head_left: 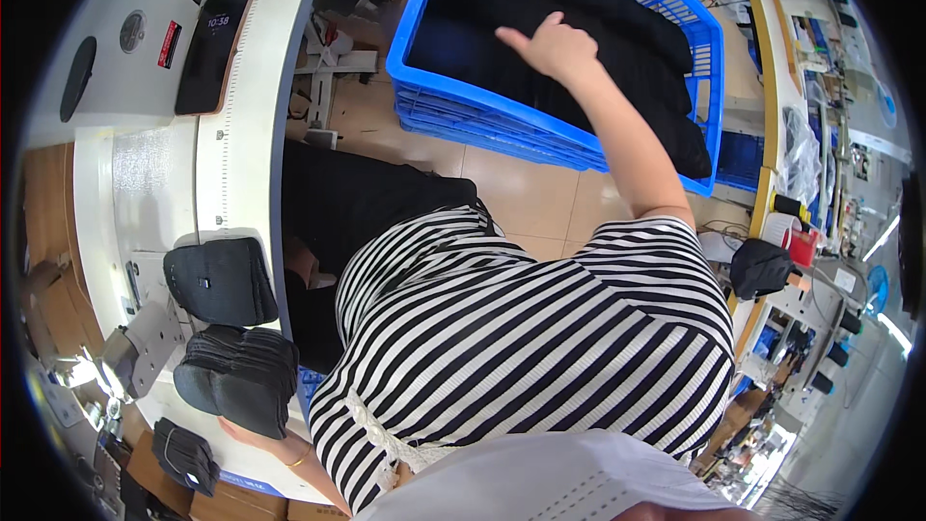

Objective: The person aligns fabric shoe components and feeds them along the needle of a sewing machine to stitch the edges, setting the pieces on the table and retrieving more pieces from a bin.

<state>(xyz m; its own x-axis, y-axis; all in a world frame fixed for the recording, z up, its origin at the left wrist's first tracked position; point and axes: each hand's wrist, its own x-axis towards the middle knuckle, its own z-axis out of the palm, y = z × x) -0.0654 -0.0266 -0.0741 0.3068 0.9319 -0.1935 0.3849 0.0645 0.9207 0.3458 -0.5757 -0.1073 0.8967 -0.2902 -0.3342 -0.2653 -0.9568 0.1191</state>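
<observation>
My right arm reaches out to a blue plastic crate (492, 101) with slatted sides. Over the black fabric (482, 0) that fills it, my right hand (564, 46) is open, thumb and a finger stretched apart, nothing visible in its grasp. At the lower left, my left hand (241, 432) touches the lower edge of a thick stack of black fabric pieces (236, 378). The stack covers most of its fingers, so its grip is hidden. Just beyond that stack, another pile of black pieces (220, 280) lies on the white worktable (241, 183).
A phone (212, 50) lies on the table by its ruler-marked edge. Sewing machine parts (145, 352) stand beside the stacks. A smaller black bundle (183, 453) sits near the table's close end. Cardboard boxes (231, 505) are below. Another workbench (767, 178) runs along the right.
</observation>
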